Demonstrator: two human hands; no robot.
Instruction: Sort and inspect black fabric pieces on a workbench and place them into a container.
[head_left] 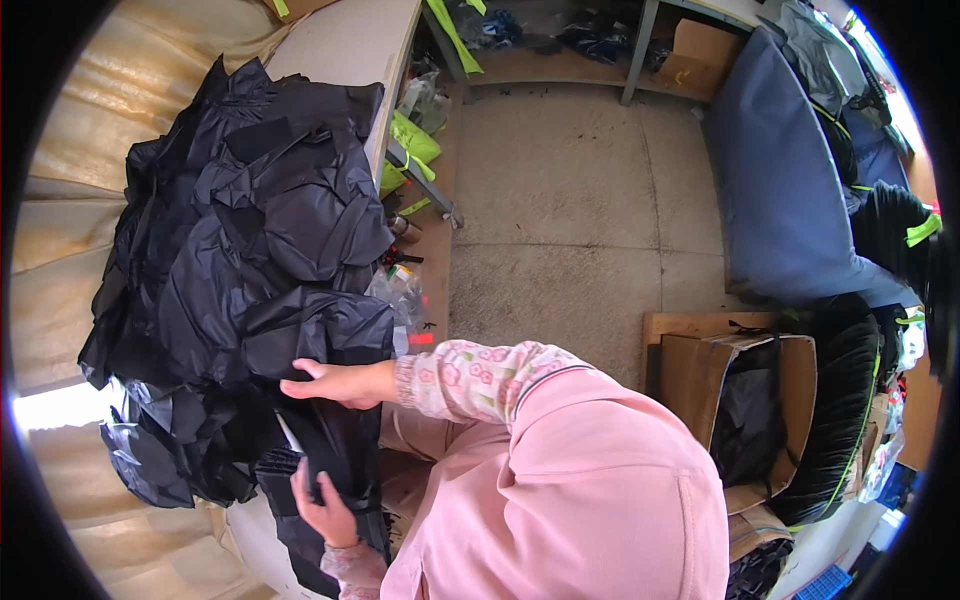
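A large, crumpled heap of thin black fabric covers the table on the left. My right hand lies on the near part of the heap, its thumb raised and apart from the fingers. Lower down, my left hand rests on a black fabric piece that hangs along the table's near side. Its fingers point up and stand apart, with black between them. A narrow white strip shows between the two hands; I cannot make out what it is.
Beige curtains hang behind the table. A shelf below holds bagged items and yellow-green strips. To the right stand a grey-blue padded cover and an open cardboard box with black fabric inside.
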